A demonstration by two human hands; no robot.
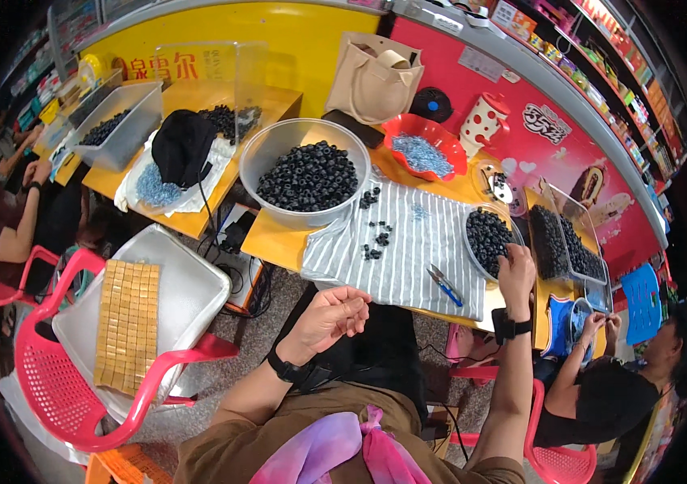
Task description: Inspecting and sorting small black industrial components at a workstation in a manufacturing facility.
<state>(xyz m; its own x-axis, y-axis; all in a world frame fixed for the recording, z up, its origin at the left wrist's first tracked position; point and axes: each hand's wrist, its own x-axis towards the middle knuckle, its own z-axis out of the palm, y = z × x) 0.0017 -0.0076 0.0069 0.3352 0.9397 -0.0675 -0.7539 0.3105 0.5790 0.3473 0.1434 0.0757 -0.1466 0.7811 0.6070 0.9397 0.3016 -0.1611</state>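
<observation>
My left hand (334,317) hovers in front of the table's near edge, its fingers curled and the thumb drawn in; anything in them is too small to make out. My right hand (517,273) is at the right rim of a clear round bowl (472,262), fingers bent together by the black beads (488,235) inside. What the fingertips hold is hidden. Blue-handled nippers (446,286) lie on a grey-and-white striped cloth (343,256) left of that bowl. Several loose black beads (377,240) and a small cluster of pale blue bits (419,212) rest on the cloth.
A large clear tub (250,173) of black beads stands behind the cloth. Beside it are a red dish (460,153) of pale blue bits and a beige bag (375,77). A pink chair (37,363) is at left. At right sits a person (609,395) near bead boxes (585,242).
</observation>
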